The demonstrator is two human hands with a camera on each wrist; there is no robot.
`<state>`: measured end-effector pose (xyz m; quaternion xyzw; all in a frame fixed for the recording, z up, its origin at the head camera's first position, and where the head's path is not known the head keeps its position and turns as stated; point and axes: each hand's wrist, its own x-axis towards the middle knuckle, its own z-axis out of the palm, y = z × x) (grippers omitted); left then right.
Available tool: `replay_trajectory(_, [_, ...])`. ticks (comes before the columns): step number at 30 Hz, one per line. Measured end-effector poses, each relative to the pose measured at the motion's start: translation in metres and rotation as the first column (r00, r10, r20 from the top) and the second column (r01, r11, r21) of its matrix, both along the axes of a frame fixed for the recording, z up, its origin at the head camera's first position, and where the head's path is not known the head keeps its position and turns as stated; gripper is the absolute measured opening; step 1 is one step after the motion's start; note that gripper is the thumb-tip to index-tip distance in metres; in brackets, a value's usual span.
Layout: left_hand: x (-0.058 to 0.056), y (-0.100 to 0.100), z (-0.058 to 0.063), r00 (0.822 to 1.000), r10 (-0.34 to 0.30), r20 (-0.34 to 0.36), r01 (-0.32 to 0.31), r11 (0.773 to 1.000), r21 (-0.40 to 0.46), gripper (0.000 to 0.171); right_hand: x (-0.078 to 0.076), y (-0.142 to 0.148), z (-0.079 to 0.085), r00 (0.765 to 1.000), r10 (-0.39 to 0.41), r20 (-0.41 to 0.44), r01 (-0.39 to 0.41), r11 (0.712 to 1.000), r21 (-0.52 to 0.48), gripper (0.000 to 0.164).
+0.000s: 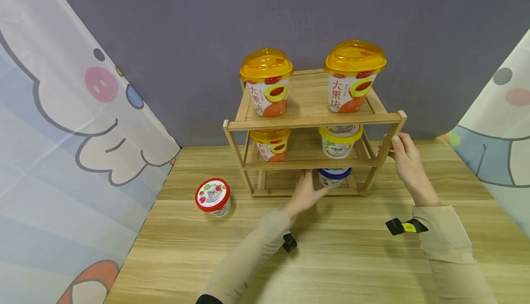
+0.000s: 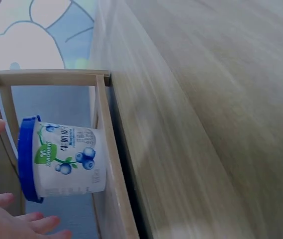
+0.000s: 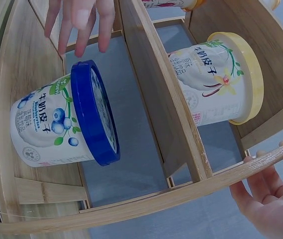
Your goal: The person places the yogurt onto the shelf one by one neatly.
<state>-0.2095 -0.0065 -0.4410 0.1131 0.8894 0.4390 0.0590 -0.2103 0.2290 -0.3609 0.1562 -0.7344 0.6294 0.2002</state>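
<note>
A white tub with a blue lid and blueberry pictures (image 2: pixel 66 162) stands on the bottom tier of a wooden shelf rack (image 1: pixel 314 120). My left hand (image 1: pixel 305 194) reaches in at that tier, left of the tub. Its fingers and thumb are spread, and the left wrist view shows a gap between them and the tub. With my right hand (image 1: pixel 409 163) I grip the rack's right front post, thumb in front and fingers behind. Above the blue-lidded tub, a yellow-lidded tub (image 3: pixel 211 82) stands on the middle tier.
Two peach-printed cups with orange dome lids, a left one (image 1: pixel 267 83) and a right one (image 1: pixel 354 78), stand on the top tier. Another such cup (image 1: pixel 271 146) is on the middle tier. A red-lidded tub (image 1: pixel 213 196) stands on the table (image 1: pixel 343 258), left of the rack.
</note>
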Motion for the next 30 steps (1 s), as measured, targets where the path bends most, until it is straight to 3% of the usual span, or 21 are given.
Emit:
replay_trajectory(4, [0.007,-0.006,0.002,0.999,-0.013,-0.036,0.010,0.996,-0.084,0.076,0.000,0.000,0.000,1.000,-0.005,-0.003,0.005,1.000,0.006,0.023])
replay_trajectory(11, [0.021,-0.019,0.008,0.985,-0.092,-0.149,0.068,0.986,-0.155,0.064,0.001,0.000,0.001,1.000,0.004,-0.004,-0.004,1.000,-0.002,0.015])
replay_trajectory(21, [0.039,-0.040,0.021,0.970,-0.166,-0.179,0.119,0.962,-0.245,0.061,0.001,0.000,0.001,1.000,0.005,0.007,-0.005,1.000,0.008,0.018])
replay_trajectory(26, [0.046,-0.053,0.025,0.954,-0.207,-0.219,0.130,0.939,-0.319,0.056,0.001,-0.001,0.001,1.000,0.023,0.000,-0.023,0.999,-0.023,0.017])
replay_trajectory(30, [0.051,-0.066,0.028,0.938,-0.257,-0.232,0.146,0.902,-0.407,0.053,0.001,0.000,0.001,1.000,0.018,0.003,-0.018,1.000,-0.014,0.017])
